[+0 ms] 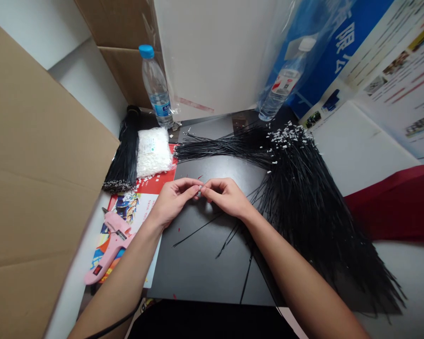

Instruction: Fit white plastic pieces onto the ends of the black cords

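My left hand [173, 200] and my right hand [226, 195] meet over a black mat [198, 268], fingertips pinched together. Between them sits a tiny white connector [199, 188]. Thin black wires [212, 230] trail from under my right hand toward me across the mat. A large fan of black wires with white connectors on their ends [304, 188] lies to the right of my right hand. A second bundle of black wires [215, 146] lies just beyond my hands.
At the left lie a bag of white connectors [153, 151], a tied black wire bundle [125, 155], and a pink glue gun [109, 245] on a colourful leaflet. Two water bottles [157, 89] [284, 84] stand at the back. Cardboard [38, 188] walls the left; red cloth [395, 202] lies right.
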The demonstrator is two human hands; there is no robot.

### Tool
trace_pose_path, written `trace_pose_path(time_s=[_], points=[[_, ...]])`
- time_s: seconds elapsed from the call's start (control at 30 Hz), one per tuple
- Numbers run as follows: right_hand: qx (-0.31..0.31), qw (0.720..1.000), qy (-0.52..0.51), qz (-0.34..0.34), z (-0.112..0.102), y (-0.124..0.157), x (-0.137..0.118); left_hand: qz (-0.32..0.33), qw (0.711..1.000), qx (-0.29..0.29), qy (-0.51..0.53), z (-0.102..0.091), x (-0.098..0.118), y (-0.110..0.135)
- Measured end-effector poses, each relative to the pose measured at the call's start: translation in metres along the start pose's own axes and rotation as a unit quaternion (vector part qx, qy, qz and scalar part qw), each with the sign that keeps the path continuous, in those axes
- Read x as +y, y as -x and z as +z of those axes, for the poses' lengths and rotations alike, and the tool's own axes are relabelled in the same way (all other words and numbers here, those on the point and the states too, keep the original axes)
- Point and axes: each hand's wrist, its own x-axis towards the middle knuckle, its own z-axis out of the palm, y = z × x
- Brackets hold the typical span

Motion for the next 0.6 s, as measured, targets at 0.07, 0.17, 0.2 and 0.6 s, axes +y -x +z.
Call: trace_pose_path(time_s=[0.07, 0.17, 0.2, 0.6], points=[[-0.003, 1.0, -0.003, -0.002, -0.0001, 0.0001, 0.0009, 0.002, 1.0, -0.001, -0.006, 0.0002, 0.0015, 0.0003], [-0.007, 1.0, -0.01, -0.006, -0.0004, -0.0004, 0.0031, 0.01, 1.0, -0.004, -0.016, 0.0005, 0.0037, 0.0006], [-0.009, 1.0, -0.014, -0.007, -0.0005, -0.0007, 0.0036, 0.013, 1.0, -0.005, -0.021, 0.0006, 0.0041, 0.0005], [-0.007, 0.996, -0.082, 0.046, -0.0019, -0.0039, -0.0002, 0.086, 0.991, 0.023, -0.096, 0.0024, 0.0, -0.0008]])
